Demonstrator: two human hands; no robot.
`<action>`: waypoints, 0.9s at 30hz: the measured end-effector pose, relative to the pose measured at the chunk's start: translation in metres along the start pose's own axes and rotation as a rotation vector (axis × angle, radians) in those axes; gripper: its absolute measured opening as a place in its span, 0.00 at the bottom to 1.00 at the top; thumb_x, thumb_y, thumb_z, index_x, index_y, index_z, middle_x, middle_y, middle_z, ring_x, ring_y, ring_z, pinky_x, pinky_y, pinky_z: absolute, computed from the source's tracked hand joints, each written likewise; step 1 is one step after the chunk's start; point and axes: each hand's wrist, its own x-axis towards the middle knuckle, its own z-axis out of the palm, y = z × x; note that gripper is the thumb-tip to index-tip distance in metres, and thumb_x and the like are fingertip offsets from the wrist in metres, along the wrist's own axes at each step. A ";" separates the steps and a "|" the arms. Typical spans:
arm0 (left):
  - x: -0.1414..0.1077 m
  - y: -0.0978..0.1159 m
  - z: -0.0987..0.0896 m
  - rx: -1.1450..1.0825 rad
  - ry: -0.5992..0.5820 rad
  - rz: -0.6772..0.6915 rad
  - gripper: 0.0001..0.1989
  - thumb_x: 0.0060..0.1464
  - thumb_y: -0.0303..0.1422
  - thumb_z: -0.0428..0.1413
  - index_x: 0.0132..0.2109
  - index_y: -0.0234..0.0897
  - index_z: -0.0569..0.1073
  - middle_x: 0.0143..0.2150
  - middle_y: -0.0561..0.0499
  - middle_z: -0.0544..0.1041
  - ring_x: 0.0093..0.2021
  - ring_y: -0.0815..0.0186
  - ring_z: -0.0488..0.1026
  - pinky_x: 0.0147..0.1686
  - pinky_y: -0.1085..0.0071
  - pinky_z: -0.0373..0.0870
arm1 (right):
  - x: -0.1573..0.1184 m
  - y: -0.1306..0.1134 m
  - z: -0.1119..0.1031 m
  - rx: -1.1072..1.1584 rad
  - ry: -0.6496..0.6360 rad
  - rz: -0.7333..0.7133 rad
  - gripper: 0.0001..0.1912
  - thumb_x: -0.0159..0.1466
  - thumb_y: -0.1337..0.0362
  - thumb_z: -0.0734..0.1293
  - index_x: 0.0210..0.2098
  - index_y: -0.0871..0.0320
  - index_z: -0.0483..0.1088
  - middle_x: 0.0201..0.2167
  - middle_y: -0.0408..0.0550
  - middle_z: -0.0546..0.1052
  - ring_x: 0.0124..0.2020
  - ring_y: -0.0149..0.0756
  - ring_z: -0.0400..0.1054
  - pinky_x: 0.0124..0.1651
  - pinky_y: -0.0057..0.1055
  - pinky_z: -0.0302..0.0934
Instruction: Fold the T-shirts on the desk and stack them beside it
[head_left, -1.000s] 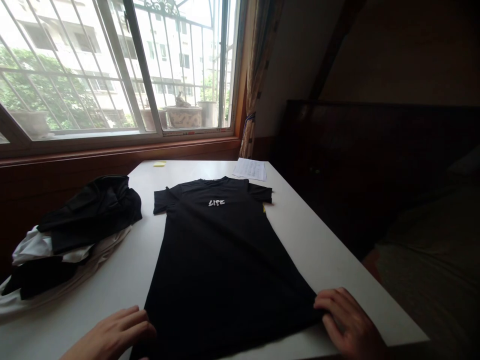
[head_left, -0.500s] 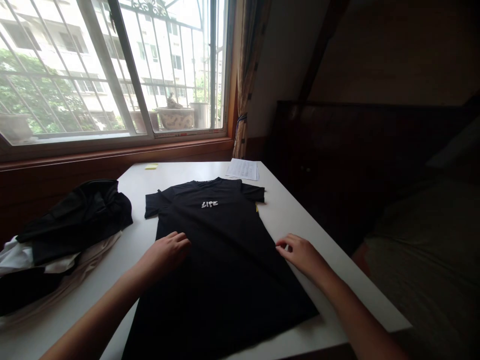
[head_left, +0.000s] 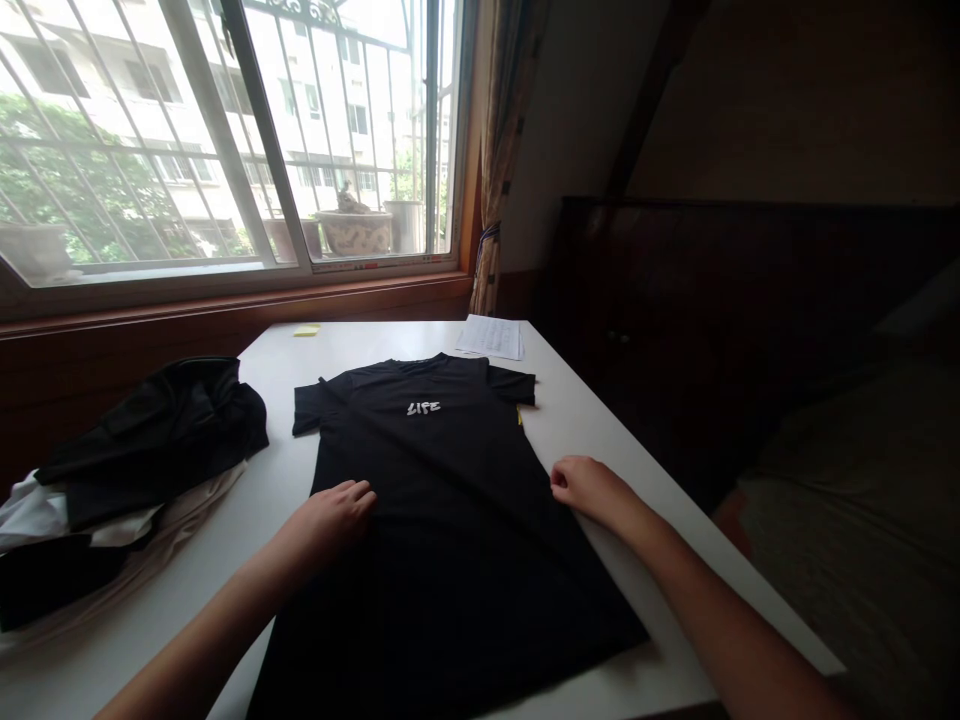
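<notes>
A black T-shirt (head_left: 450,520) with a small white print lies spread on the white table (head_left: 592,400), its collar toward the window. Over the shirt's left side is my left hand (head_left: 341,510), with its fingers curled together; what lies under the fingertips is hidden. At the shirt's right edge my right hand (head_left: 589,487) is closed, thumb against fingers. Whether a bit of the hem is pinched there is too dark to tell.
On the left lies a pile of black, white and beige clothes (head_left: 165,430). Paper sheets (head_left: 491,337) and a yellow note (head_left: 306,330) rest at the far edge. Behind are a barred window and a curtain (head_left: 491,200). Someone's grey clothing (head_left: 832,520) shows at the right.
My right hand has closed, its thumb and fingers now together at the shirt's edge. My left hand has shifted slightly nearer to me. The view has moved a little.
</notes>
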 end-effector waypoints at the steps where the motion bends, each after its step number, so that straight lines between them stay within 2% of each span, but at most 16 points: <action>1: 0.001 0.001 -0.003 0.008 -0.006 0.001 0.08 0.63 0.22 0.51 0.42 0.37 0.73 0.41 0.47 0.75 0.42 0.63 0.73 0.46 0.68 0.71 | 0.000 0.001 -0.001 0.002 0.010 -0.003 0.07 0.60 0.68 0.66 0.31 0.57 0.78 0.33 0.50 0.80 0.32 0.35 0.72 0.33 0.28 0.56; 6: 0.001 0.000 -0.017 0.011 -0.014 -0.007 0.07 0.62 0.23 0.52 0.42 0.36 0.73 0.40 0.47 0.75 0.39 0.62 0.73 0.40 0.68 0.72 | 0.000 0.015 -0.002 0.045 0.063 -0.023 0.08 0.61 0.65 0.66 0.29 0.57 0.76 0.33 0.49 0.80 0.33 0.36 0.71 0.35 0.29 0.56; 10: 0.001 -0.003 -0.013 -0.033 0.002 0.015 0.06 0.61 0.23 0.54 0.42 0.37 0.73 0.41 0.47 0.75 0.42 0.61 0.74 0.44 0.67 0.72 | 0.003 0.023 0.001 0.055 0.069 -0.007 0.08 0.61 0.65 0.65 0.29 0.58 0.76 0.34 0.49 0.80 0.33 0.36 0.71 0.35 0.29 0.55; 13: 0.003 -0.005 -0.010 -0.092 -0.050 0.044 0.06 0.61 0.24 0.54 0.42 0.39 0.73 0.41 0.48 0.76 0.42 0.62 0.75 0.45 0.67 0.72 | 0.005 0.022 0.005 0.010 0.028 0.035 0.06 0.59 0.66 0.66 0.31 0.57 0.76 0.35 0.49 0.79 0.34 0.36 0.71 0.34 0.29 0.54; 17: 0.011 -0.008 -0.022 -0.120 -0.100 0.082 0.06 0.60 0.24 0.55 0.41 0.39 0.74 0.41 0.48 0.76 0.41 0.62 0.75 0.43 0.67 0.73 | 0.005 0.022 0.008 -0.026 0.017 0.090 0.06 0.58 0.66 0.66 0.31 0.56 0.76 0.37 0.49 0.80 0.34 0.35 0.71 0.32 0.28 0.52; 20: 0.027 -0.010 -0.031 -0.107 0.000 0.104 0.08 0.60 0.25 0.56 0.45 0.39 0.74 0.46 0.47 0.76 0.44 0.61 0.74 0.41 0.67 0.74 | 0.006 0.023 0.007 -0.018 -0.013 0.081 0.06 0.58 0.67 0.66 0.30 0.56 0.76 0.36 0.48 0.80 0.34 0.36 0.71 0.32 0.28 0.52; 22: 0.042 -0.009 -0.028 -0.119 0.106 0.134 0.10 0.62 0.27 0.56 0.50 0.40 0.74 0.51 0.46 0.75 0.48 0.60 0.74 0.44 0.66 0.75 | 0.009 0.022 0.004 -0.007 -0.014 0.075 0.06 0.59 0.67 0.66 0.30 0.56 0.77 0.35 0.48 0.80 0.34 0.36 0.72 0.33 0.28 0.53; 27: 0.075 0.001 0.004 -0.198 0.280 0.167 0.14 0.64 0.32 0.57 0.56 0.41 0.73 0.57 0.45 0.75 0.54 0.57 0.74 0.53 0.60 0.75 | 0.020 0.009 -0.003 0.010 0.094 0.039 0.08 0.63 0.63 0.66 0.32 0.55 0.78 0.36 0.48 0.81 0.36 0.36 0.73 0.36 0.28 0.56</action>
